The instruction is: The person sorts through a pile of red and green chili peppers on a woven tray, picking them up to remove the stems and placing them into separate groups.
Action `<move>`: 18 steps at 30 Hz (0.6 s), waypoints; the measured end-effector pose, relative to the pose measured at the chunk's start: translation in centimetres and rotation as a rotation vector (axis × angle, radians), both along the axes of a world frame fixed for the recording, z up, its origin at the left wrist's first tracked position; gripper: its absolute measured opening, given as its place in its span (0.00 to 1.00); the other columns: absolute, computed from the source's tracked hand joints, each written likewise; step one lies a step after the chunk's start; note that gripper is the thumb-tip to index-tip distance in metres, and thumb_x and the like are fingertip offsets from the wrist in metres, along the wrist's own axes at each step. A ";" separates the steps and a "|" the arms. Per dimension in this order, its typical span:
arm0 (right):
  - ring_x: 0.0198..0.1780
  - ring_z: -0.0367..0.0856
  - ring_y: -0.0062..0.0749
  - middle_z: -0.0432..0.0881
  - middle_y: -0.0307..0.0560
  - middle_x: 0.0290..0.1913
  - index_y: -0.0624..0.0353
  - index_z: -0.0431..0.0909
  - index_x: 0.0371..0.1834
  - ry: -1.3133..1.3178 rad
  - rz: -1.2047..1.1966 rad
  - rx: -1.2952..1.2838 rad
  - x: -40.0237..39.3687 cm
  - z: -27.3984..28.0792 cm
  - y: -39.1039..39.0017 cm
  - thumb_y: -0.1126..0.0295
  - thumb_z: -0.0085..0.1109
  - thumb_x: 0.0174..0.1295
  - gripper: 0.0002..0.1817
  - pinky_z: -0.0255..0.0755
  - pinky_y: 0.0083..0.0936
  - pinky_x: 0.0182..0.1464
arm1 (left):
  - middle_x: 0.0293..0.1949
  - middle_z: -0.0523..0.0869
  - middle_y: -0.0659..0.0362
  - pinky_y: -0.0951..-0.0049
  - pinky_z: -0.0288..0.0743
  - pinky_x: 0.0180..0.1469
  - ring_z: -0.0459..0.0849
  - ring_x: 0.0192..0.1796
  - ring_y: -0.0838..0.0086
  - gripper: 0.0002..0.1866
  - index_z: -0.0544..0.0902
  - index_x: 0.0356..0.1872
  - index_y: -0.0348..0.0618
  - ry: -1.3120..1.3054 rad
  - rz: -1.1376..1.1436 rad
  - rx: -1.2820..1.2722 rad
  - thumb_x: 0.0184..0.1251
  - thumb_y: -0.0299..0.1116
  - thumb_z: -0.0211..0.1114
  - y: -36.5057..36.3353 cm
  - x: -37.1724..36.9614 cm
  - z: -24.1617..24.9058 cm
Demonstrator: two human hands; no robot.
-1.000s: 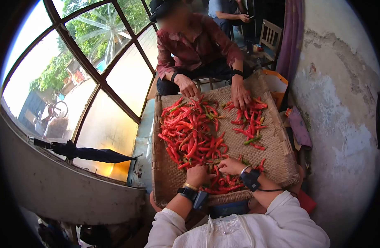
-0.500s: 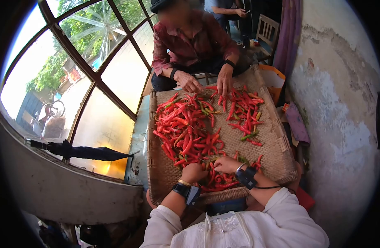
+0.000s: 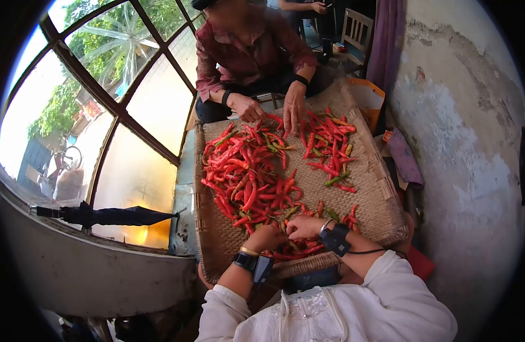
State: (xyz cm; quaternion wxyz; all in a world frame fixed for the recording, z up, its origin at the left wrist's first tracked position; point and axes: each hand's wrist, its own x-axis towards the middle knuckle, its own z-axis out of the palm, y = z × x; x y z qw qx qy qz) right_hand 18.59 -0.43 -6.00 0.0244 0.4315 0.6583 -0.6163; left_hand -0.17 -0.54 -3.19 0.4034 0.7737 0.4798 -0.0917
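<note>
A large heap of red chili peppers (image 3: 245,171) lies on the left half of a woven tray (image 3: 368,208). At the heap's near end, by the tray's front edge, my left hand (image 3: 266,237) is closed among the peppers, its fingertips mostly hidden. Just right of it, nearly touching, my right hand (image 3: 304,227) has its fingers pinched together over the peppers; what is between them is too small to make out. Several peppers, some green, lie beneath and beside both hands. A smaller pile of peppers (image 3: 333,151) sits at the tray's far right.
Across the tray sits a person in a red shirt (image 3: 248,54), both hands over the far peppers. Another person's hand (image 3: 319,7) shows behind. A folded umbrella (image 3: 111,216) lies along the window at left. A wooden chair (image 3: 356,31) stands behind, and an orange-edged bag (image 3: 368,100) beside the tray.
The whole view has shifted, so the tray and window appear slightly further left and higher. My right hand has moved a little closer to my left hand.
</note>
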 end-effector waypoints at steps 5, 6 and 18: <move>0.34 0.79 0.25 0.80 0.46 0.36 0.64 0.73 0.48 0.302 -0.255 0.210 -0.2 -1.8 -0.4 0.69 0.60 0.51 0.20 0.74 0.22 0.31 | 0.18 0.80 0.58 0.74 0.72 0.22 0.80 0.20 0.76 0.14 0.80 0.33 0.35 -0.089 0.080 -0.117 0.56 0.39 0.64 -0.2 0.2 -0.4; 0.34 0.79 0.25 0.80 0.46 0.36 0.64 0.73 0.48 0.302 -0.255 0.210 -0.2 -1.2 -0.3 0.69 0.60 0.51 0.20 0.74 0.22 0.31 | 0.21 0.81 0.56 0.73 0.74 0.25 0.81 0.23 0.74 0.13 0.80 0.32 0.36 -0.209 0.170 -0.007 0.55 0.38 0.65 -0.2 0.3 -0.8; 0.23 0.73 0.17 0.78 0.40 0.31 0.64 0.74 0.44 0.346 -0.536 0.098 -0.2 1.7 0.0 0.73 0.55 0.55 0.13 0.70 0.15 0.24 | 0.27 0.80 0.56 0.70 0.75 0.30 0.81 0.27 0.67 0.18 0.77 0.44 0.42 -0.442 0.327 0.373 0.50 0.32 0.67 0.1 1.0 0.1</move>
